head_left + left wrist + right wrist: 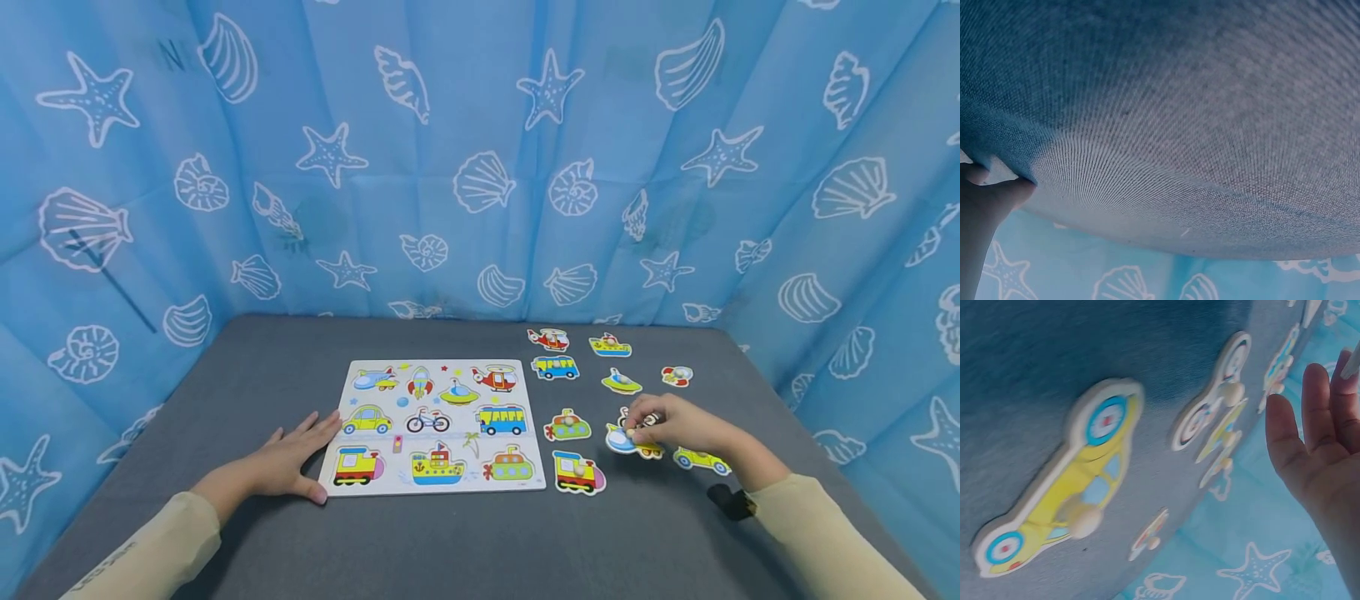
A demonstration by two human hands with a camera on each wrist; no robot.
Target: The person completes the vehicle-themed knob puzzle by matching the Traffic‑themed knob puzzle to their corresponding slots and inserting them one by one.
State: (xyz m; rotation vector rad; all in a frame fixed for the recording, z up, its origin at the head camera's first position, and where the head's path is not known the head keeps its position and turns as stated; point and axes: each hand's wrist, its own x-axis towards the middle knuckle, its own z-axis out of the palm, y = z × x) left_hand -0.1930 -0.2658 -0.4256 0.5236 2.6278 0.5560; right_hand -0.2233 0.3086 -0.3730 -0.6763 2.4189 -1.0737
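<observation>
My left hand (292, 458) rests at the left edge of a white wooden puzzle board (390, 486), its fingers spread and its thumb by the near corner. Printed vehicles cover the board. To the right, my right hand (678, 425) pinches an airplane puzzle piece (621, 440), held tilted just above the table. Partly hidden behind that hand is a bicycle piece (1197, 419). A yellow car piece (701, 461) with a round knob lies beside the hand. In the right wrist view the fingers (1285, 428) extend upward, with only a pale edge at their tips.
Between board and right hand lie a train piece (579, 473) and a submarine piece (567, 427). Farther back are a bus (555, 367), helicopter (548, 339), ship (611, 345), flying saucer (622, 382) and rocket piece (677, 377). A blue shell-patterned curtain (450, 250) surrounds the grey table.
</observation>
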